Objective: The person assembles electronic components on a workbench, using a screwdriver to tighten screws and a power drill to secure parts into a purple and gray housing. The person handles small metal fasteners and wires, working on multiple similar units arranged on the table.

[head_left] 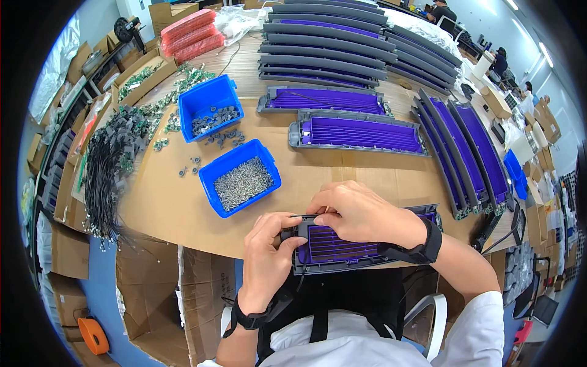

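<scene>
A long grey-framed panel with purple slats (342,250) lies at the table's front edge, directly before me. My left hand (267,258) is closed round its left end, thumb on top and fingers along the far corner. Over the panel's far edge my right hand (358,213) is bent down in a pinch, its fingertips close to those of the left. Whatever is between the right fingertips is too small or hidden to make out. A dark thin cable hangs from the panel's near left corner. The right forearm covers part of the panel.
A blue bin of small screws (241,183) stands left of my hands; behind it is another blue bin (208,101) with dark round parts. Black cables (107,177) pile up at far left. Similar purple panels (361,133) lie beyond, with stacks (324,40) behind and more at right.
</scene>
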A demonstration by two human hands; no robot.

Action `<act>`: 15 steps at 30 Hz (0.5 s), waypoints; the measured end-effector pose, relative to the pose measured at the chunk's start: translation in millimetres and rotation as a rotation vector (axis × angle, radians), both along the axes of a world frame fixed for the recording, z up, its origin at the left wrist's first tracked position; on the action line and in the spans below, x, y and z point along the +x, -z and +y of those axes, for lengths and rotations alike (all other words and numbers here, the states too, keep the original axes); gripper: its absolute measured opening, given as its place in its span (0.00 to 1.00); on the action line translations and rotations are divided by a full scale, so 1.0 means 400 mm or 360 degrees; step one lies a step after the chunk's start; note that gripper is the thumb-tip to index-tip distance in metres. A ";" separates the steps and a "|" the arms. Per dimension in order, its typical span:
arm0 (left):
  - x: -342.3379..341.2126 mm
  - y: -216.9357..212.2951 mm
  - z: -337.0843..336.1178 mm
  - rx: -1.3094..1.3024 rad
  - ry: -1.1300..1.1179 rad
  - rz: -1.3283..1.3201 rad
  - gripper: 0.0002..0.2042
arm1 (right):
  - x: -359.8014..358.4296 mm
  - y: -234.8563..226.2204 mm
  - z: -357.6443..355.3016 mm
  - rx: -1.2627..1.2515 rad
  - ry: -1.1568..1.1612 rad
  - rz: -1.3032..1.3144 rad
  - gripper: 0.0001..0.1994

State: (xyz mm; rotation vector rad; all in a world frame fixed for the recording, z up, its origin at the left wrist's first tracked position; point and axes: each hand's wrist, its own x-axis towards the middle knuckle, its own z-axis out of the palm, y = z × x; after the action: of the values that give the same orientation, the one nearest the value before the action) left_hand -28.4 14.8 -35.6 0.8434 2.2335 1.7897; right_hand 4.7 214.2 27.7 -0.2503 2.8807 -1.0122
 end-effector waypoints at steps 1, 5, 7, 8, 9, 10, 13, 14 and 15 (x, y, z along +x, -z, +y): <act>-0.001 0.001 -0.002 0.0015 0.0001 -0.0033 0.16 | -0.004 0.000 -0.002 0.0020 0.0002 -0.0048 0.09; -0.006 0.002 -0.011 0.0011 0.0011 -0.0041 0.17 | -0.025 -0.009 -0.014 0.0097 -0.0006 -0.0295 0.09; -0.007 0.000 -0.011 0.0024 -0.0004 -0.0002 0.16 | -0.031 -0.012 -0.020 0.0156 -0.0027 -0.0353 0.09; -0.004 -0.002 -0.008 0.0050 -0.0023 0.0005 0.16 | -0.030 -0.010 -0.023 0.0193 -0.0041 -0.0340 0.10; -0.003 -0.004 -0.005 0.0076 -0.0042 0.0012 0.16 | -0.029 -0.007 -0.025 0.0230 -0.0055 -0.0327 0.10; -0.004 -0.006 -0.006 0.0080 -0.0036 0.0001 0.16 | -0.028 -0.003 -0.021 0.0175 -0.0077 -0.0285 0.10; -0.006 -0.008 -0.008 0.0078 -0.0007 -0.0077 0.16 | -0.023 0.009 -0.012 0.0040 -0.0114 -0.0199 0.09; -0.006 -0.010 -0.010 0.0071 0.0016 -0.0127 0.16 | -0.021 0.006 -0.014 0.0019 -0.0100 -0.0194 0.09; -0.006 -0.010 -0.012 0.0063 0.0039 -0.0178 0.17 | -0.020 0.006 -0.016 -0.0002 -0.0087 -0.0189 0.09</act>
State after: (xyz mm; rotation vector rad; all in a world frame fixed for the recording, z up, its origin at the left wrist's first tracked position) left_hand -30.9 10.1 -31.7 0.7544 2.1161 1.8283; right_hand -3.3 207.7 25.4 -0.2581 2.7519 -0.9847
